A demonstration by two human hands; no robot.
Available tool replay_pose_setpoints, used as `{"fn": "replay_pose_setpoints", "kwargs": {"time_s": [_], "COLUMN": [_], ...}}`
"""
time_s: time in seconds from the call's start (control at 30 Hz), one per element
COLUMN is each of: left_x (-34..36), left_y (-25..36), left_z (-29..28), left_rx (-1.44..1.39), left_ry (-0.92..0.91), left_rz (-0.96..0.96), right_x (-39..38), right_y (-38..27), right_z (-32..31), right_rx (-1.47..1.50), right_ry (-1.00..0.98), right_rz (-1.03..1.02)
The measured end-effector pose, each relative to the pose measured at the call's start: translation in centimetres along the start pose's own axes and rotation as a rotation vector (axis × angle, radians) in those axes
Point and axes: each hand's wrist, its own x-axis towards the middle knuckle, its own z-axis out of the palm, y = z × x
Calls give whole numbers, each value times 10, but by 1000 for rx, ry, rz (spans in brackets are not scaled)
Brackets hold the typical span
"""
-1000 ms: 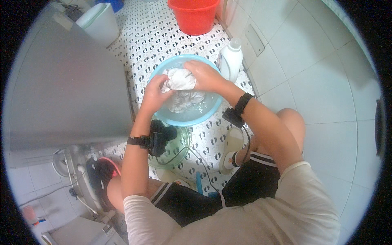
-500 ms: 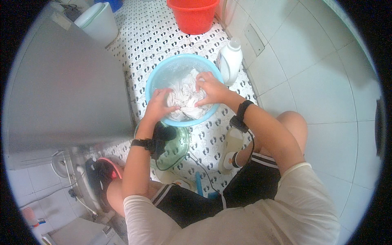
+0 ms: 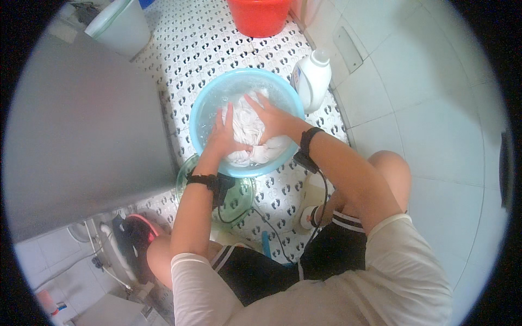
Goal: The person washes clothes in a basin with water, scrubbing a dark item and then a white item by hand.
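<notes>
A bundled white cloth [image 3: 248, 120] lies wet in a light blue basin [image 3: 247, 72] of water on the floor. My left hand [image 3: 222, 137] rests against the cloth's left side, fingers stretched upward and thumb out across its near part. From the right, my right hand [image 3: 273, 118] presses on the cloth with its fingers spread, the tips at its upper edge. Some fingertips and the underside of the cloth are hidden. Each wrist wears a black strap with a small device.
A white jug-like bottle [image 3: 313, 81] stands right of the basin, by the tiled wall. Beyond is a red bucket [image 3: 259, 19]. A clear green basin [image 3: 239, 198] sits nearer me. A grey panel-sided unit [image 3: 87, 136] takes up the left; a white bin [image 3: 124, 30] stands behind it.
My fingers have straightened and spread from a curled grip on the cloth. Both hands have come closer together, and the cloth looks narrower between them. The view has shifted slightly.
</notes>
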Motion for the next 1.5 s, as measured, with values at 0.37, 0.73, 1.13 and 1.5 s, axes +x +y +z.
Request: {"fn": "replay_pose_setpoints", "kwargs": {"time_s": [0.37, 0.73, 1.13, 1.5], "left_x": [40, 35, 4, -25], "left_y": [-27, 3, 16, 39], "left_z": [30, 34, -16, -74], "left_rx": [-88, 301, 57, 64], "left_ry": [-81, -120, -14, 469], "left_rz": [75, -215, -3, 159], "right_x": [26, 32, 26, 7], "right_y": [14, 6, -9, -65], "right_z": [28, 54, -2, -57], "right_rx": [94, -133, 13, -48], "right_ry": [5, 20, -194, 232], "right_rz": [-70, 104, 83, -40]}}
